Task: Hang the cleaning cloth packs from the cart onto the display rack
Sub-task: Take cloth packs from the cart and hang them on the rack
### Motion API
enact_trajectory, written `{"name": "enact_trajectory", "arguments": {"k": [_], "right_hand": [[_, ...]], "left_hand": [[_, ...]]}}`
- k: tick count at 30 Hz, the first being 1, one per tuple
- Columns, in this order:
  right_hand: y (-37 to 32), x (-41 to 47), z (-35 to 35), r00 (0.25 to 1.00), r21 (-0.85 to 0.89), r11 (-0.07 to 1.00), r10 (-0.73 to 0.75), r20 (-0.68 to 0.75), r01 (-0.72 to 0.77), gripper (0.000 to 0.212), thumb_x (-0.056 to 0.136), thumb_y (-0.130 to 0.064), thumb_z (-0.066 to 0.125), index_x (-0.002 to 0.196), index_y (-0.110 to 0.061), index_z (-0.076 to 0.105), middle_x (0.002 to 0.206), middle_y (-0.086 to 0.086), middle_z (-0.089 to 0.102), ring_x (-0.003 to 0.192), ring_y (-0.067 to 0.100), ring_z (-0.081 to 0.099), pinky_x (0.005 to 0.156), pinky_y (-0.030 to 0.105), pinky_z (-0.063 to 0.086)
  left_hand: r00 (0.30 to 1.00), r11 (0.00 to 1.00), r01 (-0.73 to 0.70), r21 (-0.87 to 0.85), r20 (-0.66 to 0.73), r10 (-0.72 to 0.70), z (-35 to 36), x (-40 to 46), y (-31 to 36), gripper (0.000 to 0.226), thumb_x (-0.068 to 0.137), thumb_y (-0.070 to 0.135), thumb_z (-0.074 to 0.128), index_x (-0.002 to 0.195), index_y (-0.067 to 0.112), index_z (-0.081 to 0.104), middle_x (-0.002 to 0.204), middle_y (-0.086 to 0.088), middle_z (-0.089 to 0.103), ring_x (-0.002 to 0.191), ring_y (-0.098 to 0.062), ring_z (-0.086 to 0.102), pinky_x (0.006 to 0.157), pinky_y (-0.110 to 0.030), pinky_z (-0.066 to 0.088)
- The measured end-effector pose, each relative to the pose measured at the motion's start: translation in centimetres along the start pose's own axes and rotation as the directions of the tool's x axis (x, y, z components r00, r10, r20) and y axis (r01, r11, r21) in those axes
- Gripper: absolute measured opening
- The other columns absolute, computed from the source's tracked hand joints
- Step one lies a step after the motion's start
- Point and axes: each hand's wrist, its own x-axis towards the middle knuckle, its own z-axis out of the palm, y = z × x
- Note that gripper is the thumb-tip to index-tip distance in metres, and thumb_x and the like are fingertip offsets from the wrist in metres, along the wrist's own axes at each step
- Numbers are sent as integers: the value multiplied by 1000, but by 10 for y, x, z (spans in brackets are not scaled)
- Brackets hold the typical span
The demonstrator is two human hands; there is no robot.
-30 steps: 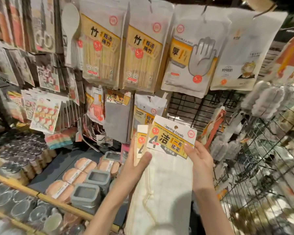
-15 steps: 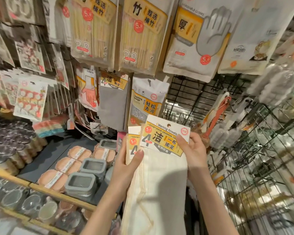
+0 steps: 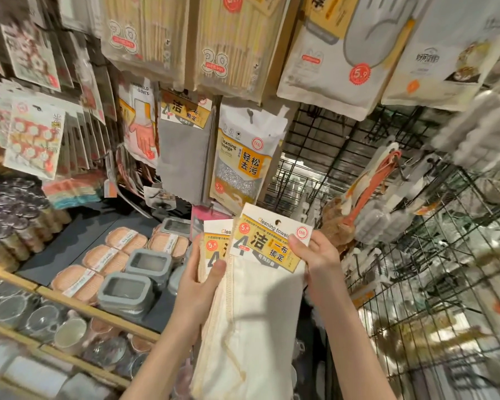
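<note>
Two cream cleaning cloth packs [image 3: 251,310], light and floppy, hang pinched: left hand [image 3: 198,287] at nine o'clock, right hand [image 3: 319,261] on the stiff yellow header card [image 3: 269,241] at three.

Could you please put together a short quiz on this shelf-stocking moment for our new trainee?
1. True or false: the front cloth pack already hangs on the display rack.
2. Which hand pinches the front pack's card header at its right edge? A) left hand B) right hand C) neither
3. What colour are the cloths of the pack already hanging beside the sponge pack?

Key:
1. False: both hands hold it below the rack, its hole free.
2. B: the right hand pinches it; the left hand grips the second pack behind.
3. Grey.
</note>
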Motion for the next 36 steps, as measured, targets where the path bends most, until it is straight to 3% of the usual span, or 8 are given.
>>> {"name": "enact_trajectory", "arguments": {"k": [5, 12, 15, 20, 25, 28, 31, 36], "right_hand": [[4, 14, -3, 997, -106, 993, 37, -67, -44, 38, 84, -2, 65, 111, -28, 58, 96, 7, 73, 82, 22, 71, 63, 26, 56], [5, 31, 1, 997, -410, 912, -40, -63, 11, 21, 79, -3, 71, 94, -15, 60, 87, -1, 65, 72, 10, 65, 62, 27, 53], [7, 38, -2, 998, -476, 879, -10, -57, -19, 16, 81, -9, 71, 89, -20, 62, 84, -1, 67, 70, 13, 65, 62, 29, 51], [18, 44, -11, 999, -458, 888, 15, -49, -36, 19, 88, -10, 62, 82, -29, 65, 83, -2, 69, 64, 2, 64, 55, 14, 49], [31, 49, -22, 995, -432, 900, 18, -94, -57, 16, 87, -6, 61, 84, -21, 66, 85, 4, 67, 73, 14, 63, 69, 29, 49], [41, 58, -24, 989, -436, 895, 39, -143, -98, 11, 88, -9, 61, 87, -19, 66, 88, 5, 68, 75, 13, 63, 68, 26, 49], [52, 70, -25, 978, -419, 895, 77, -196, -154, 8, 88, -12, 62, 94, -16, 66, 95, 9, 68, 77, 16, 63, 68, 26, 50], [64, 94, -24, 962, -353, 914, 115, -248, -200, 9, 88, -8, 62, 95, -12, 66, 97, 10, 65, 77, 16, 62, 67, 25, 52]], "left_hand": [[998, 999, 25, 42, -52, -23, -4, 11, -7, 65, 74, 44, 68, 125, 64, 33, 100, 44, 61, 93, 19, 59, 74, -13, 49], [999, 999, 6, 46, -43, -4, -1, 22, -19, 59, 87, 22, 66, 118, 60, 33, 94, 56, 52, 91, 31, 49, 68, 3, 41], [999, 999, 3, 37, -52, -1, -4, 24, -26, 59, 88, 22, 66, 125, 56, 35, 100, 50, 56, 96, 26, 53, 72, -1, 44], [997, 1000, 22, 22, -74, -20, -10, 31, -35, 61, 86, 24, 67, 125, 58, 36, 109, 35, 64, 103, 10, 61, 87, -20, 48], [997, 1000, 29, 3, -74, -28, -15, 41, -33, 62, 75, 37, 71, 122, 63, 40, 131, 17, 59, 120, -4, 56, 105, -37, 42], [998, 998, -25, 55, -62, 28, -19, 49, -37, 72, 76, 38, 71, 139, 46, 36, 131, 30, 53, 119, 11, 49, 102, -21, 41], [992, 981, -66, 182, -96, 85, -27, 59, -40, 69, 86, 25, 68, 145, 33, 32, 95, 57, 50, 91, 37, 43, 70, 9, 34], [983, 959, -52, 280, -155, 98, -50, 67, -40, 72, 82, 38, 67, 144, 42, 31, 102, 54, 50, 90, 38, 41, 71, 2, 36]]}}
